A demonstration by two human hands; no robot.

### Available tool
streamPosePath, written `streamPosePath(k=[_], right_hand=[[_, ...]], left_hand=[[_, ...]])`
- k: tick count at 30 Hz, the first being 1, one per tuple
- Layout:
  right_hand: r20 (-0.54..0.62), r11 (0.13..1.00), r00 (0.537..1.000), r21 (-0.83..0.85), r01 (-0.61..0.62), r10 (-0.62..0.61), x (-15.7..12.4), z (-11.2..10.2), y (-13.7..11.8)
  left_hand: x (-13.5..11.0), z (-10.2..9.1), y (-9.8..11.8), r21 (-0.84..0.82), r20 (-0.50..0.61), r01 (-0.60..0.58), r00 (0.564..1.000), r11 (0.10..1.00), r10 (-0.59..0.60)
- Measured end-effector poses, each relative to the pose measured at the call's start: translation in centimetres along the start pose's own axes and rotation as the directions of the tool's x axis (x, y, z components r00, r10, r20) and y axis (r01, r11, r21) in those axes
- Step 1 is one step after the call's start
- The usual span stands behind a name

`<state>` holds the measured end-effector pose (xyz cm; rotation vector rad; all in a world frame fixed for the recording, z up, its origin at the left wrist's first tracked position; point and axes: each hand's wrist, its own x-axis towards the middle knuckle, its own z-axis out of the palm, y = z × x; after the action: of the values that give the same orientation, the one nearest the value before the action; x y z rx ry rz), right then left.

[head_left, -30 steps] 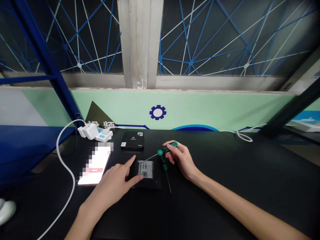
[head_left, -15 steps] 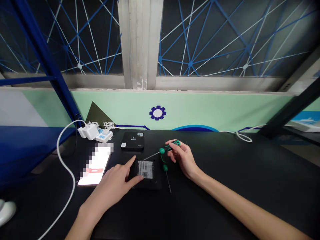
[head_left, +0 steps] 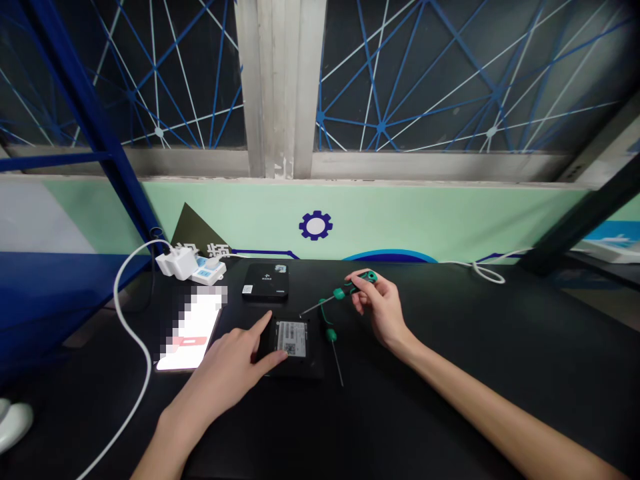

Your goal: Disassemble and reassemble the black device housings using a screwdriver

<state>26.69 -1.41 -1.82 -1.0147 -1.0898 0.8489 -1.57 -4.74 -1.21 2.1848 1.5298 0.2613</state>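
Since half a second ago, the right hand [head_left: 383,307] has shifted to the right and slightly toward the far edge of the desk [head_left: 450,320], drawing the green-handled screwdriver [head_left: 353,288] along with it. Its grip is closed on the handle with thumb and fingers, and the slanting shaft ends near the far right corner of the labelled black box [head_left: 292,347]; whether the tip touches cannot be told. That box lies label up, left of the desk's middle. The left hand [head_left: 234,357] has stayed put, its grip spread rather than clasping, with index finger and thumb resting on the box. Just beside the box's right side lies a second screwdriver [head_left: 332,335], shaft toward the desk's near edge. Another black box [head_left: 265,283] sits nearer the far edge, and a lit screen [head_left: 190,333] lies to its left, below a white power strip [head_left: 207,271] by the desk's far left corner.
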Motion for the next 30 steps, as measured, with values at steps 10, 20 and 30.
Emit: streamPosePath(k=[10,20,30], right_hand=[[-0.041,0.998,0.999,-0.05,0.035,-0.037,0.5,-0.6,0.0],[-0.022,0.99,0.998,-0.125,0.061,-0.064,0.3,-0.4,-0.6],[-0.036,0.971,0.987,-0.188,0.15,-0.159,-0.3,-0.2,-1.3]], left_hand=[[0.1,0.2,-0.4,-0.011,-0.016,-0.027,1.0,1.0,0.027],[0.0,0.1,0.0,-0.013,-0.018,-0.001,1.0,1.0,0.001],[0.2,-0.1,0.5,0.026,-0.013,0.046,0.999,0.999,-0.046]])
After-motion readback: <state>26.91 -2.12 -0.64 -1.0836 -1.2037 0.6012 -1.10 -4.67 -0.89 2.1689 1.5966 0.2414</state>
